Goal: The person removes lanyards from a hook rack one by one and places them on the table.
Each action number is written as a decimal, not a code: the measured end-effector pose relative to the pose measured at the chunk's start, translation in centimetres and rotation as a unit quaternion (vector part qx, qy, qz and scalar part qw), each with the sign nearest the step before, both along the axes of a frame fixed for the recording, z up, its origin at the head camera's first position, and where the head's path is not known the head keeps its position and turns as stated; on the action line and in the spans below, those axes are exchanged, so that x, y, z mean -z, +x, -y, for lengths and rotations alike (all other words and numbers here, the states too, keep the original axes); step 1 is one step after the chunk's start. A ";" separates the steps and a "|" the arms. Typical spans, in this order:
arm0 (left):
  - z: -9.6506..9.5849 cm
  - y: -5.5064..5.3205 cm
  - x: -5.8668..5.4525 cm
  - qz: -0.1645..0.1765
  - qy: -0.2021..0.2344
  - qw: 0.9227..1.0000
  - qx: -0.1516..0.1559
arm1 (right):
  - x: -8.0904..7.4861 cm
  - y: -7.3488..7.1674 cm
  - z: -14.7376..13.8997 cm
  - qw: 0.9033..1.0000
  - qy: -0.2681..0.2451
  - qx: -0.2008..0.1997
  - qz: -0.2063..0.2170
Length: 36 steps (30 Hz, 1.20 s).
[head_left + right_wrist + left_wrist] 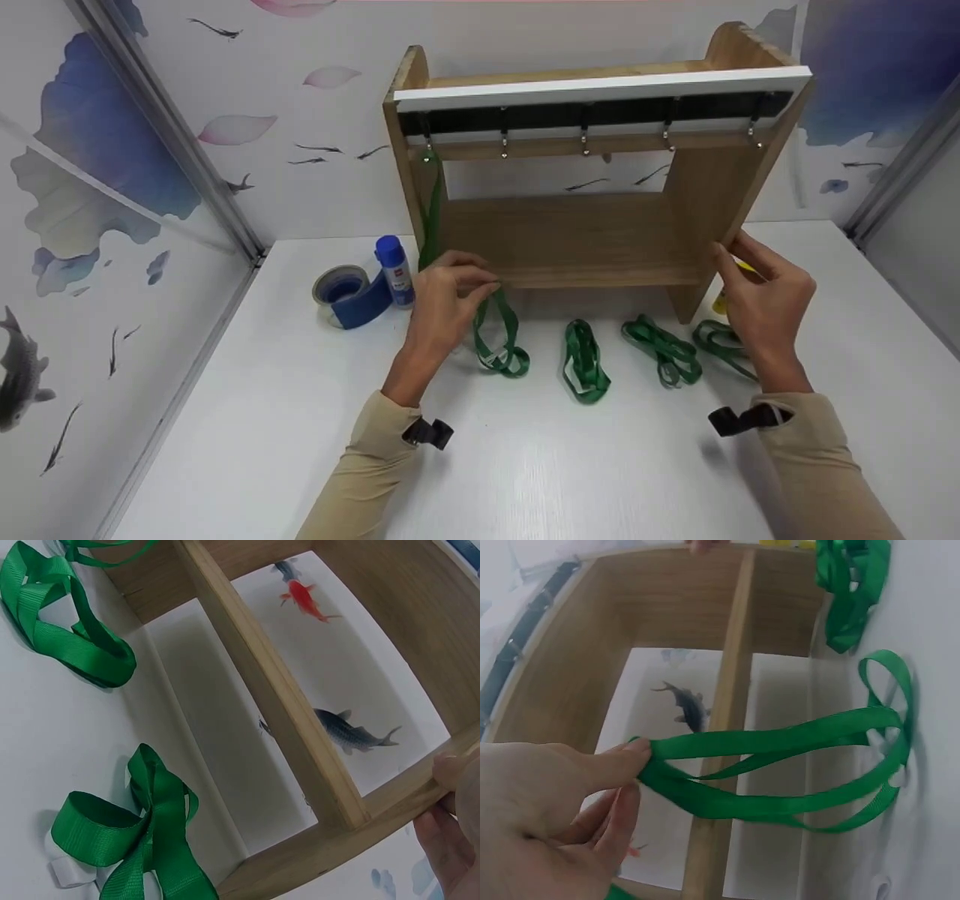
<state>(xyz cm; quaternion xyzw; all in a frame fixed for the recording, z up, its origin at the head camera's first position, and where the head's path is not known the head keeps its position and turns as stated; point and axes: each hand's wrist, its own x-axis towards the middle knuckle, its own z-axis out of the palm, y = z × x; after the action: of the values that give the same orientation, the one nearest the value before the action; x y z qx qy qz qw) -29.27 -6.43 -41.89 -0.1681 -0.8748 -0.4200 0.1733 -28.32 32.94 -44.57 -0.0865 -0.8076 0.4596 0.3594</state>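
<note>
My left hand (446, 300) pinches a looped green ribbon (772, 802) between thumb and fingers, in front of the left part of a wooden shelf (570, 232). The ribbon's lower loops hang down to the table. Another length of green ribbon (431, 214) hangs from the leftmost hook and passes down behind this hand. My right hand (772, 292) grips the front edge of the shelf's right side panel (409, 802), thumb on one face and fingers on the other. Folded green ribbons (586, 364) lie on the table between the hands, with small white pieces (73, 871) among them.
Several metal hooks (584, 142) line the black strip under the shelf's white front rail (600, 82). Left of the shelf stand a blue glue stick (396, 274) and a tape roll (341, 289). A yellow object (720, 304) is partly hidden behind the right hand.
</note>
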 end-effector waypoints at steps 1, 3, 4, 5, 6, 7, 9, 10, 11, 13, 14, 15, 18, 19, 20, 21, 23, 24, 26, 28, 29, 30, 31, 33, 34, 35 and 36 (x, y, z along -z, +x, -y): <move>-0.2 0.0 0.2 -0.014 -0.009 1.000 -0.001 | 0.0 0.0 0.0 1.000 0.000 0.000 -0.001; -0.5 -0.1 0.6 -0.037 -0.029 0.999 0.007 | 0.0 0.0 0.0 1.000 0.000 -0.001 -0.002; -0.6 -0.1 0.7 -0.040 -0.040 0.998 0.016 | 0.0 0.0 0.0 1.000 0.000 -0.002 -0.003; -0.6 -0.2 0.9 -0.038 -0.052 0.997 0.029 | -0.1 0.0 0.0 1.000 0.000 -0.002 -0.004; -0.7 -0.2 1.0 -0.031 -0.065 0.996 0.046 | -0.1 0.0 0.0 1.000 -0.001 -0.003 -0.004; -0.7 -0.2 1.2 -0.018 -0.076 0.995 0.065 | -0.1 0.0 0.0 1.000 -0.002 -0.004 -0.004; -0.6 -0.3 1.4 0.025 -0.101 0.989 0.105 | -0.2 0.0 0.0 1.000 -0.003 -0.005 -0.005; -0.6 -0.3 1.5 0.050 -0.114 0.984 0.125 | -0.2 0.0 0.0 1.000 -0.003 -0.006 -0.005; -0.5 -0.3 1.6 0.074 -0.126 0.979 0.143 | -0.2 0.0 0.0 1.000 -0.002 -0.005 -0.006; -0.4 -0.3 1.8 0.121 -0.148 0.966 0.171 | -0.3 0.0 0.0 1.000 -0.002 -0.004 -0.007; -0.3 -0.3 1.9 0.141 -0.159 0.960 0.183 | -0.3 -0.1 0.0 1.000 -0.001 -0.004 -0.008; -0.3 -0.3 2.0 0.157 -0.168 0.954 0.192 | -0.3 -0.1 0.0 1.000 0.000 -0.003 -0.009; -0.3 -0.3 2.3 0.192 -0.194 0.937 0.219 | -0.3 -0.2 0.0 1.000 0.001 -0.004 -0.012; -0.3 -0.2 2.3 0.201 -0.200 0.932 0.226 | -0.3 -0.2 -0.1 1.000 0.000 -0.004 -0.011; -0.3 -0.2 2.2 0.207 -0.206 0.928 0.231 | -0.3 -0.2 -0.1 1.000 -0.001 -0.004 -0.011; -0.2 -0.2 2.1 0.210 -0.208 0.926 0.235 | -0.3 -0.1 -0.1 1.000 -0.001 -0.004 -0.010; 0.1 -0.3 1.7 0.205 -0.204 0.927 0.239 | -0.3 -0.1 -0.1 1.000 -0.004 -0.006 -0.012; 0.3 -0.4 1.4 0.197 -0.195 0.931 0.238 | -0.3 -0.1 0.0 1.000 -0.006 -0.006 -0.013; 1.0 -0.4 0.6 0.166 -0.169 0.943 0.233 | -0.3 -0.2 0.0 1.000 -0.007 -0.008 -0.016; 1.7 -0.3 -0.4 0.124 -0.131 0.958 0.223 | -0.2 -0.2 0.0 1.000 -0.005 -0.009 -0.017; 2.1 -0.3 -0.9 0.102 -0.110 0.965 0.215 | -0.2 -0.2 0.0 1.000 -0.006 -0.010 -0.017; 2.5 -0.2 -1.5 0.075 -0.088 0.971 0.207 | -0.1 -0.2 0.0 1.000 -0.005 -0.010 -0.013; 2.9 -0.1 -2.0 0.045 -0.066 0.977 0.197 | -0.1 -0.2 -0.1 1.000 -0.004 -0.010 -0.010; 3.6 0.1 -2.8 -0.021 -0.016 0.985 0.169 | 0.0 -0.1 -0.1 1.000 -0.004 -0.010 -0.006; 3.9 0.1 -3.2 -0.058 0.008 0.987 0.151 | 0.1 -0.1 -0.1 1.000 -0.005 -0.010 -0.005; 4.2 0.0 -3.5 -0.097 0.030 0.986 0.130 | 0.1 -0.1 -0.1 1.000 -0.006 -0.010 -0.004; 4.4 0.0 -3.7 -0.135 0.052 0.984 0.107 | 0.2 0.0 -0.1 1.000 -0.007 -0.009 -0.003</move>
<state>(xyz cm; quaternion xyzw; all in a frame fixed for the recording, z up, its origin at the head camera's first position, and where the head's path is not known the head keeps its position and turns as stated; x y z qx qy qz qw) -29.31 -10.87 -38.18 -0.3067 -0.7972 -0.4549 0.2520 -28.35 33.04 -44.77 -0.0802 -0.8043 0.4684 0.3568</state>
